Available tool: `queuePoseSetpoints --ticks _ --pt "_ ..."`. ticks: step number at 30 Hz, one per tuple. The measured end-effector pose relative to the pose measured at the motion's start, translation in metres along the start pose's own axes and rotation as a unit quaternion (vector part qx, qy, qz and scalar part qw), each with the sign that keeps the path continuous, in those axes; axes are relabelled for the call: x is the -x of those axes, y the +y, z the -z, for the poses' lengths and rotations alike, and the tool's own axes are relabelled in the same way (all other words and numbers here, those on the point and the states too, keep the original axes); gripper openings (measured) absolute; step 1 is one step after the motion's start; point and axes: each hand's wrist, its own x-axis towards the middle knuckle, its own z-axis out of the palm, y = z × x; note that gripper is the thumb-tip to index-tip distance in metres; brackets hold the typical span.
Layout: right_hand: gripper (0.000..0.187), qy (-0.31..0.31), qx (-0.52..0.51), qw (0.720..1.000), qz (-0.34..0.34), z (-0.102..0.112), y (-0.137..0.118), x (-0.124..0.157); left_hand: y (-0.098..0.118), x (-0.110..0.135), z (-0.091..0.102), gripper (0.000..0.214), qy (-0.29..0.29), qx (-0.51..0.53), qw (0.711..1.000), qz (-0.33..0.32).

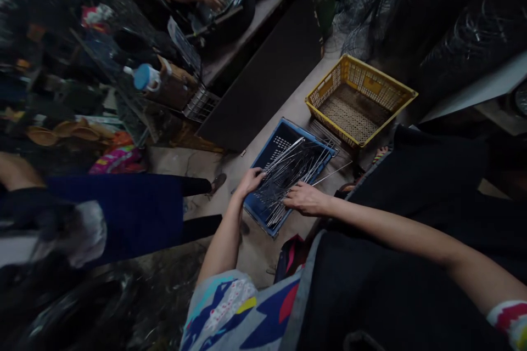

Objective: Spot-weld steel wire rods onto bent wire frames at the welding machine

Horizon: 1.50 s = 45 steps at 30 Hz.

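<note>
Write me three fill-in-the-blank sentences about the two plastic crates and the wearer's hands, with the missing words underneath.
1. The left hand and right hand are at the thin metal rods in a plastic crate coloured ____.
2. The other plastic crate, farther up and right in the picture, is coloured ____.
3. Of these two hands, the one nearer that second crate is the ____ hand.

Missing words: blue; yellow; right.

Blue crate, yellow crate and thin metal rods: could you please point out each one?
Blue crate (259, 210), head view: bare inner surface, lower-left end.
Yellow crate (373, 85), head view: far inner wall.
Thin metal rods (287, 160), head view: middle of the pile.
</note>
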Motion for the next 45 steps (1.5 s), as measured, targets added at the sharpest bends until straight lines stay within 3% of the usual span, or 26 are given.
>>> queuePoseSetpoints --ticks 4,6,8,12,14,18,24,28,31,34,36,38,40,43,45 --pt "0.014 -0.054 -0.011 0.998 -0.025 -0.020 0.019 -0.012 0.042 0.007 -0.022 0.031 -0.001 -0.014 1.000 -0.028" --pt "0.013 -0.087 -0.020 0.995 -0.038 -0.027 0.026 -0.013 0.051 0.008 -0.017 0.029 0.014 -0.029 0.999 -0.027" --pt "0.012 -0.095 -0.024 0.995 -0.033 -0.031 0.025 -0.008 0.042 0.004 0.001 0.029 0.046 -0.049 0.998 -0.001" --pt "0.010 -0.039 -0.039 0.998 -0.007 -0.030 0.007 0.005 -0.001 -0.013 0.050 0.032 0.134 -0.116 0.978 0.106" --pt "0.016 -0.016 -0.051 0.999 -0.008 -0.031 0.001 0.007 -0.015 -0.021 0.060 0.033 0.152 -0.156 0.968 0.123" --pt "0.024 -0.041 -0.054 0.997 -0.040 -0.040 0.008 0.008 -0.004 -0.025 0.041 0.033 0.130 -0.191 0.971 0.058" --pt "0.021 -0.062 -0.054 0.995 -0.053 -0.049 0.025 0.003 0.030 0.002 -0.007 0.034 0.077 -0.172 0.982 -0.016" --pt "0.020 -0.052 -0.046 0.994 -0.087 -0.035 0.020 -0.008 0.040 0.014 -0.013 0.036 0.065 -0.159 0.985 -0.033" --pt "0.019 -0.041 -0.043 0.994 -0.091 -0.010 -0.001 -0.013 0.032 0.006 0.006 0.041 0.109 -0.170 0.979 0.011" --pt "0.023 0.021 -0.044 0.998 -0.041 0.015 -0.021 -0.014 0.011 -0.011 0.033 0.044 0.168 -0.160 0.967 0.101" --pt "0.021 0.049 -0.032 0.998 -0.012 0.021 -0.022 -0.014 0.000 -0.019 0.041 0.042 0.147 -0.112 0.977 0.109" --pt "0.017 0.034 -0.012 0.999 -0.023 0.012 -0.011 -0.010 -0.002 -0.023 0.032 0.033 0.079 -0.061 0.993 0.066" --pt "0.015 -0.017 0.004 0.998 -0.053 -0.007 0.004 -0.004 0.004 -0.023 0.008 0.025 0.012 -0.034 0.999 0.016" --pt "0.013 -0.072 0.006 0.995 -0.066 -0.040 0.021 0.011 0.015 -0.018 -0.033 0.023 -0.024 -0.010 1.000 -0.011" --pt "0.033 -0.068 0.006 0.995 -0.068 -0.057 0.028 0.022 0.015 -0.014 -0.048 0.025 -0.022 0.008 1.000 -0.006"
